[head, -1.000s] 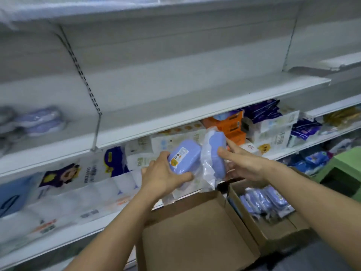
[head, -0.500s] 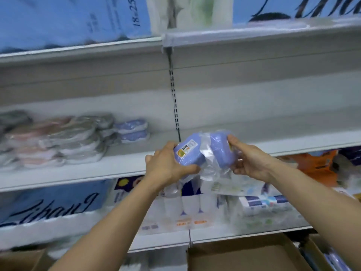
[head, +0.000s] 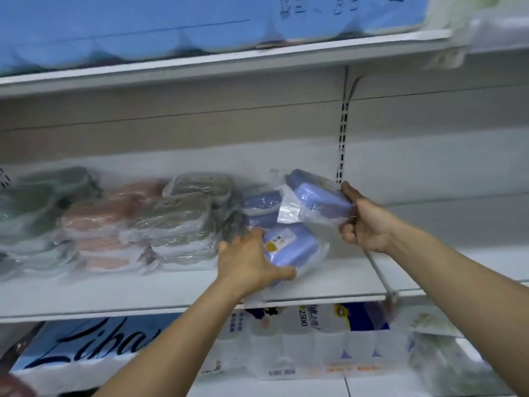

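Note:
My left hand (head: 249,263) grips a blue plastic box in a clear bag (head: 289,247), with a yellow-and-white label on top, low on the white shelf (head: 329,285). A second bagged blue box (head: 317,196) is held tilted above it by my right hand (head: 363,222), fingers curled round its right end. Behind them two more blue boxes (head: 260,204) lie stacked on the shelf.
Left of the blue boxes lie stacks of bagged grey boxes (head: 186,213), pink boxes (head: 106,219) and green boxes (head: 37,196). A slotted upright (head: 343,133) runs up the back panel. Large blue packs (head: 171,21) fill the shelf above; tissue packs (head: 315,342) sit below.
The view has swung up and left from the cardboard cartons to the shelf. Both hands carried the two blue boxes up; the left one now sits on the shelf beside the stacked blue boxes.

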A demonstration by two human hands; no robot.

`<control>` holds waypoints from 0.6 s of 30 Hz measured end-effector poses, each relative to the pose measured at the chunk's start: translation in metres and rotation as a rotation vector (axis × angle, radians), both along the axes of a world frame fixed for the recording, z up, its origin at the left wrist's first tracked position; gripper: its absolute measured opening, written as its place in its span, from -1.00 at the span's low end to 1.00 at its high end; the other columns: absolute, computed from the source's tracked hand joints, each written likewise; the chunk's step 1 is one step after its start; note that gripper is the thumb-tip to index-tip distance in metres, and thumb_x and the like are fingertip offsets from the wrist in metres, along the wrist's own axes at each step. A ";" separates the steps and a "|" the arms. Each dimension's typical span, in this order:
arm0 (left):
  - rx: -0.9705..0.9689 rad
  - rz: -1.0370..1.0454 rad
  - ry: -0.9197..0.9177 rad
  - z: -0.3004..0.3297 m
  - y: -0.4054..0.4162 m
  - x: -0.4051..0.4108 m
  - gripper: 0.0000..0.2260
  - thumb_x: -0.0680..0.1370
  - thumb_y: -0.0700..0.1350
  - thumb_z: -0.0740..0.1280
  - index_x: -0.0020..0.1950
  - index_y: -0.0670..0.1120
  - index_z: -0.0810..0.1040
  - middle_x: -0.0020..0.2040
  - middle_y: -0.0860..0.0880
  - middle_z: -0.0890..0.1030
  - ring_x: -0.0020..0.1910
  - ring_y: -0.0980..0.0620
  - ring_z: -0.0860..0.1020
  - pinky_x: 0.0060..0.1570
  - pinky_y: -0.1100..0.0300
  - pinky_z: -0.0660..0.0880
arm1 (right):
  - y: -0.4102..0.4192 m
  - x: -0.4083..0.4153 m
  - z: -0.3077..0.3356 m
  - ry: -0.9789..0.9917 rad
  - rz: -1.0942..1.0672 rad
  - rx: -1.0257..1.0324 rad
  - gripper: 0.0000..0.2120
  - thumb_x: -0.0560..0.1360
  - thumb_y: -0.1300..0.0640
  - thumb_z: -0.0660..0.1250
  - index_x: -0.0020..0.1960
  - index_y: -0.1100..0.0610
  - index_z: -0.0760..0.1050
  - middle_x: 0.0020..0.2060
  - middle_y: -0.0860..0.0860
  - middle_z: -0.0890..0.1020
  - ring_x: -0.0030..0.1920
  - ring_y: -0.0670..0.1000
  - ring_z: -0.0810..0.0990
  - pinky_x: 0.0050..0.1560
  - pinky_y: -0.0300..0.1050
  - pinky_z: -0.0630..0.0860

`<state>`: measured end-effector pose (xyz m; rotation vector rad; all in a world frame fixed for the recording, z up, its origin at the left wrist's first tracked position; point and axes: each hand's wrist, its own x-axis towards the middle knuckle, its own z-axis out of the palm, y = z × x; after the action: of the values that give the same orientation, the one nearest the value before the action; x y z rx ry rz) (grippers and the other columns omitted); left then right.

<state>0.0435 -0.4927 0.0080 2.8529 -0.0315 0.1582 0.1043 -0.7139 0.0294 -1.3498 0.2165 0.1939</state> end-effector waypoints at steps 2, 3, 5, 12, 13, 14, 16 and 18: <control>0.102 -0.058 0.048 -0.008 0.009 -0.004 -0.36 0.24 0.36 0.42 0.18 0.07 0.37 0.09 0.08 0.52 0.13 -0.01 0.46 0.15 0.05 0.30 | 0.016 0.010 -0.004 0.030 -0.069 -0.043 -0.62 0.49 -0.23 0.31 -0.20 0.07 0.37 -0.45 0.05 0.29 -0.63 -0.02 0.20 -0.62 -0.30 0.27; 0.133 -0.088 0.061 -0.011 0.013 -0.007 -0.38 0.25 0.34 0.43 0.18 0.07 0.37 0.09 0.08 0.51 0.12 -0.01 0.45 0.13 0.07 0.28 | 0.023 0.014 -0.008 0.048 -0.085 -0.088 -0.61 0.49 -0.22 0.32 -0.18 0.10 0.37 -0.46 0.06 0.29 -0.61 -0.01 0.21 -0.60 -0.29 0.28; 0.166 -0.138 0.064 -0.018 0.019 -0.011 -0.35 0.25 0.33 0.44 0.23 0.08 0.36 0.12 0.09 0.49 0.13 0.00 0.44 0.12 0.08 0.24 | 0.036 0.019 -0.020 0.084 -0.068 -0.193 -0.60 0.50 -0.21 0.32 -0.16 0.13 0.37 -0.47 0.06 0.30 -0.59 0.00 0.23 -0.58 -0.28 0.29; 0.122 -0.170 0.122 -0.017 0.037 -0.018 -0.26 0.24 0.32 0.47 0.35 0.13 0.35 0.21 0.10 0.46 0.17 0.05 0.44 0.18 0.15 0.29 | 0.076 0.025 -0.045 0.198 0.062 -0.404 -0.65 0.62 -0.06 0.19 -0.11 0.25 0.37 -0.41 0.13 0.42 -0.50 0.05 0.44 -0.56 -0.13 0.51; 0.129 -0.170 0.134 -0.015 0.038 -0.020 -0.28 0.24 0.32 0.47 0.32 0.13 0.37 0.19 0.09 0.48 0.15 0.04 0.45 0.16 0.16 0.31 | 0.077 0.025 -0.044 0.193 0.077 -0.423 -0.66 0.62 -0.03 0.19 -0.11 0.25 0.37 -0.40 0.15 0.43 -0.49 0.06 0.46 -0.56 -0.12 0.52; 0.137 -0.176 0.146 -0.011 0.038 -0.021 -0.29 0.24 0.33 0.47 0.31 0.12 0.38 0.18 0.09 0.49 0.13 0.04 0.46 0.15 0.16 0.32 | 0.076 0.024 -0.042 0.186 0.098 -0.444 -0.68 0.62 -0.01 0.20 -0.10 0.26 0.37 -0.38 0.16 0.44 -0.49 0.06 0.47 -0.56 -0.12 0.52; 0.129 -0.196 0.193 -0.002 0.038 -0.025 -0.28 0.25 0.33 0.47 0.32 0.10 0.38 0.21 0.09 0.50 0.14 0.03 0.47 0.14 0.16 0.35 | 0.072 0.023 -0.038 0.163 0.139 -0.521 -0.73 0.61 0.05 0.23 0.01 0.29 0.39 -0.35 0.18 0.47 -0.51 0.06 0.48 -0.54 -0.11 0.53; 0.079 -0.212 0.249 0.013 0.036 -0.028 -0.27 0.27 0.30 0.50 0.34 0.10 0.36 0.22 0.11 0.51 0.15 0.03 0.48 0.17 0.16 0.40 | 0.067 0.021 -0.032 0.110 0.162 -0.670 -0.72 0.60 0.05 0.24 0.08 0.29 0.44 -0.35 0.19 0.52 -0.50 0.10 0.53 -0.44 -0.06 0.58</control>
<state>0.0154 -0.4571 0.0209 2.9005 -0.2926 -0.2472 0.1253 -0.6473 -0.0023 -2.0272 0.2782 0.3517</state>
